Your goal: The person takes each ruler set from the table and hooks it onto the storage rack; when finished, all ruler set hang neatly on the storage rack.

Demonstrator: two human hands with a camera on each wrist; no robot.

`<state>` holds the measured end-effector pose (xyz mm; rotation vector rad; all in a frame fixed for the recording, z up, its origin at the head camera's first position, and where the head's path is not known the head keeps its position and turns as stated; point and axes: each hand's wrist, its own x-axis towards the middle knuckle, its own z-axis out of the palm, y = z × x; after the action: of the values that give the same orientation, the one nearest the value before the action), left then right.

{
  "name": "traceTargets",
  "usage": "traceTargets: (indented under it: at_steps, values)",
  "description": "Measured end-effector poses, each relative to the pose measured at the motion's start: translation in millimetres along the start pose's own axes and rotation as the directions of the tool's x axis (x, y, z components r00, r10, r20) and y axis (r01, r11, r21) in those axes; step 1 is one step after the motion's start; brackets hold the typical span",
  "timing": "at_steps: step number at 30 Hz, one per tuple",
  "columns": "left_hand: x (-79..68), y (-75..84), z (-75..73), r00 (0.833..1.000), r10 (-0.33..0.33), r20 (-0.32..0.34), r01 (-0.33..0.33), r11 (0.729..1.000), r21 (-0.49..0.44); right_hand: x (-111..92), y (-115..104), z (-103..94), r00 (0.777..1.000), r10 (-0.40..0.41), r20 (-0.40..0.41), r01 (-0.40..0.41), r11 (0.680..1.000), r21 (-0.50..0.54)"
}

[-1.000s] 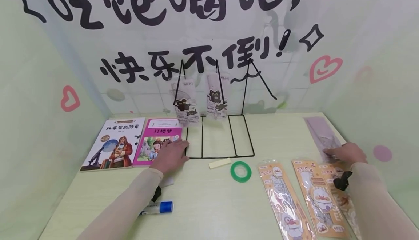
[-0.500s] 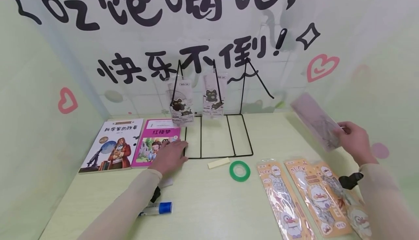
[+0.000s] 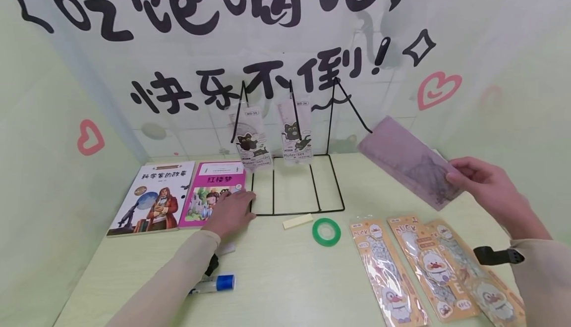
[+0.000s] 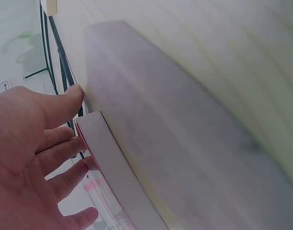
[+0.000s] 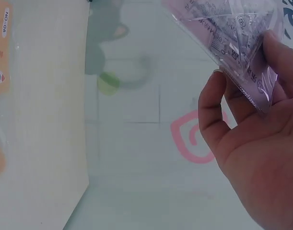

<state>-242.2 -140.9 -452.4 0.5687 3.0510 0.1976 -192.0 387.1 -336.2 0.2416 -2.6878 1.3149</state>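
My right hand (image 3: pixel 495 188) pinches the lower corner of a pale purple ruler set packet (image 3: pixel 408 163), raised and slanted over the table's right side. Ruler markings show through its clear wrap (image 5: pixel 232 38) in the right wrist view. My left hand (image 3: pixel 229 215) rests on a pink book (image 3: pixel 199 200), fingers spread and relaxed, with the thumb beside the base of a black wire display rack (image 3: pixel 308 213). Two ruler set packets with black cats, one on the left hook (image 3: pixel 253 143) and one on the middle hook (image 3: pixel 296 138), hang there; the right hook (image 3: pixel 354 106) is bare.
Three orange duck packs (image 3: pixel 388 277) lie at the front right. Green tape (image 3: pixel 326 232) and a cream strip (image 3: pixel 298 221) sit before the rack. A blue-capped glue stick (image 3: pixel 225 283) lies near the left forearm; another book (image 3: pixel 156 198) is at far left.
My right hand has lifted the purple ruler set packet off the table and brought it up and leftward, toward the rack's right hook. My left hand has stayed in place.
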Motion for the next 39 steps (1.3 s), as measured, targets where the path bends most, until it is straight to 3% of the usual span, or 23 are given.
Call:
traceTargets:
  at_steps: [11,27,31,36,39]
  values:
    - [0.4,-1.9,2.9,1.000,-0.009,0.002,0.009,1.000,0.000,-16,4,-2.2,0.999,-0.037,-0.020,0.036,0.999,-0.021]
    - [0.5,-0.8,3.5,1.000,-0.004,0.007,0.004,1.000,0.006,-11,-1,4.5,1.000,-0.026,0.001,0.026,0.999,0.044]
    - [0.3,-0.4,3.2,1.000,0.003,0.001,-0.003,1.000,-0.003,-9,-1,9.7,0.998,-0.055,0.017,0.054,0.997,0.063]
    - [1.1,-1.8,3.9,1.000,0.004,0.002,-0.004,1.000,0.002,-1,3,20.8,0.998,-0.055,-0.021,0.058,0.987,0.149]
    - [2.3,-2.5,4.5,1.000,-0.002,0.008,0.002,1.000,0.010,9,5,34.0,0.998,-0.026,-0.053,0.039,0.961,0.273]
